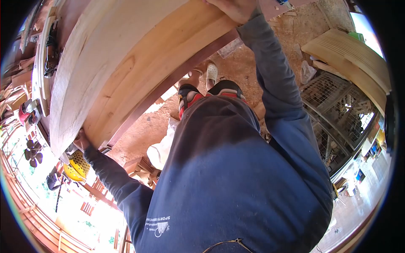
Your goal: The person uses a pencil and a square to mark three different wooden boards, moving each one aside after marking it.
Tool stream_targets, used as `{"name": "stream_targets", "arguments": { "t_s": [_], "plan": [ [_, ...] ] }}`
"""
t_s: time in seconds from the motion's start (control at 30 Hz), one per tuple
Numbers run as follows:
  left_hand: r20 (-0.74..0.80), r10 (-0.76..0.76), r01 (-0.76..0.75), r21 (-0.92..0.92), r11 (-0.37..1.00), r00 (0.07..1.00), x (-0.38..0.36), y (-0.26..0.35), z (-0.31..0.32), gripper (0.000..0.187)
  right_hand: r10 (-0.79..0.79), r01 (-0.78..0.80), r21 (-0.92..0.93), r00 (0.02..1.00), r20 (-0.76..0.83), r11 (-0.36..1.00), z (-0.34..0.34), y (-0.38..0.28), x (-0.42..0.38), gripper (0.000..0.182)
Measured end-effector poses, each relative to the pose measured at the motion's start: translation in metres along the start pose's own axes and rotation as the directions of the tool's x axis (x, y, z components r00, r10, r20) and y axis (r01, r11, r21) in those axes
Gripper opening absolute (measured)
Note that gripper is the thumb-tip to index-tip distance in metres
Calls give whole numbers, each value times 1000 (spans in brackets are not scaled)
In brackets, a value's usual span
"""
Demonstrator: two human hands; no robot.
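A long, wide wooden board (139, 63) with pale, wavy grain spans the upper left of the view, lying over a reddish-brown surface (168, 80). At its lower left end, my left hand (81, 141) is closed around the edge, with part of the fingers hidden. My right hand (237, 9) grips the near edge farther along, at the top of the view, where the frame cuts off some fingers.
Yellow perforated thing (77, 166) hangs near the left end. White sack (162, 145) and wood offcuts (141, 170) lie on the dusty floor. At right are a metal wire rack (333, 114) and grooved wooden panels (350, 55). A fan (33, 152) is at far left.
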State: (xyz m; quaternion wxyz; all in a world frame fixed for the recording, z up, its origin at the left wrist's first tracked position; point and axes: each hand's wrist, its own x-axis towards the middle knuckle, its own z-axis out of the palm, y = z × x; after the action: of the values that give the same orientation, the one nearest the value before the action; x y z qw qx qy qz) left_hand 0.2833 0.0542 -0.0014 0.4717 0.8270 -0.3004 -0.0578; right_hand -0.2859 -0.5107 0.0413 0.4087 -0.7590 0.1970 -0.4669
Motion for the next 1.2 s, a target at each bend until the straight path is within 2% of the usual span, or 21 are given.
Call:
{"name": "stream_targets", "arguments": {
  "t_s": [0.17, 0.27, 0.37, 0.47, 0.57, 0.67, 0.77, 0.8, 0.9, 0.93, 1.07, 1.1, 1.17, 1.2],
  "plan": [
    [-7, -53, 53, -46, 998, 999, 0, -7, -5, 59, 91, -90, 129, 996, -1, 988, 3, 4, -3, 13],
    [-8, -105, 105, -14, 994, 994, 0, -6, -7, 59, 13, -12, -11, 999, 31, 1000, -4, -3, 1, 14],
    [-14, -74, 74, 48, 996, 997, 0, -5, -7, 57, 47, -48, 28, 998, 40, 998, -5, -1, 0, 14],
    [-25, -19, 21, 81, 996, 1000, -1, 2, -2, 54, 92, -91, -62, 996, 13, 994, -4, -5, 0, 15],
    [-97, -99, 109, 111, 988, 990, -5, 10, 3, 55, 74, -72, -52, 997, 35, 996, -7, -5, 0, 16],
    [-77, -117, 120, 44, 992, 990, 0, -2, -2, 57, 92, -93, 126, 996, 8, 988, 0, 13, -4, 16],
    [-39, -40, 38, -34, 999, 998, 6, -13, -2, 58, 42, -42, -33, 999, 9, 999, -6, -1, -1, 17],
    [-75, -92, 93, 15, 996, 993, 4, -12, -5, 57, 21, -21, -39, 1000, 2, 999, -6, 0, -1, 17],
    [-87, -18, 21, 30, 999, 996, 2, -9, -2, 56, -15, 13, -55, 1000, -21, 998, -6, 2, -1, 17],
    [-86, 63, -59, 53, 997, 994, 3, -7, 0, 54, -5, 3, -62, 1000, -28, 998, -6, 2, -1, 17],
    [-69, -30, 32, 26, 999, 997, -5, 13, 11, 53, -46, 43, -57, 998, -50, 997, -8, 9, -3, 17],
    [-74, -37, 41, 47, 998, 997, -6, 19, 13, 53, 105, -103, 23, 988, -113, 994, -10, 4, -5, 17],
    [-72, -39, 44, 75, 996, 997, -8, 30, 15, 53, 394, -355, 205, 897, -201, 912, -20, -8, -5, 16],
    [-74, -41, 47, 86, 995, 996, -9, 35, 16, 53, 385, -321, 267, 891, -240, 909, -28, -2, -5, 16]
  ]
}}
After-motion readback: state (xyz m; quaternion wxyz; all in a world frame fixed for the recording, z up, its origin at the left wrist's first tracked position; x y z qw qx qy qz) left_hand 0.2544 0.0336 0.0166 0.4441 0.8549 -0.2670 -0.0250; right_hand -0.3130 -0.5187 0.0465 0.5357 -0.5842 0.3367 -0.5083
